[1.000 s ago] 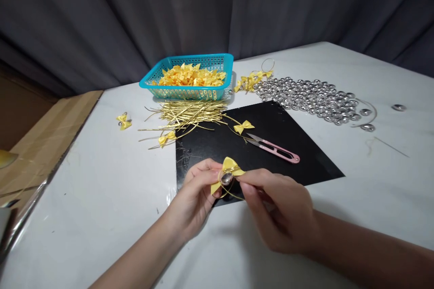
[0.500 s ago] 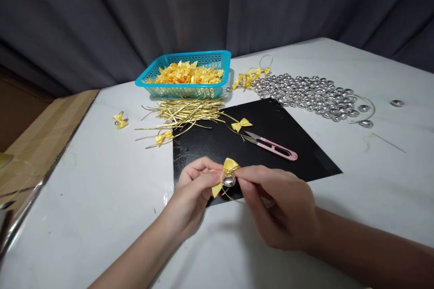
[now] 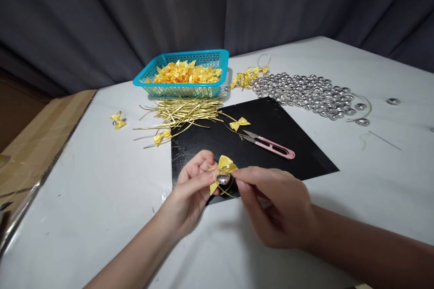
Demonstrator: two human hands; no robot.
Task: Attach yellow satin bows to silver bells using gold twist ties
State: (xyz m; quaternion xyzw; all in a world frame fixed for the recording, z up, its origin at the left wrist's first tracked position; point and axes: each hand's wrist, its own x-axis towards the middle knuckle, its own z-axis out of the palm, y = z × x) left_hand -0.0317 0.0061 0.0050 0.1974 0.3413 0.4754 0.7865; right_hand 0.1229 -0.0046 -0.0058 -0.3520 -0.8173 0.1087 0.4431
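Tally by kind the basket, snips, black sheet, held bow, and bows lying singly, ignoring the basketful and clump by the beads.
Blue basket: 1
Pink snips: 1
Black sheet: 1
Held yellow bow: 1
Yellow bows lying singly: 3
Total: 7

Bow point(image 3: 225, 161) partly covered
The left hand point(image 3: 192, 194) hides some of it; I can't trace the wire's point(image 3: 232, 195) end near the right hand point(image 3: 276, 203); the edges cut off both forearms point(image 3: 147, 240).
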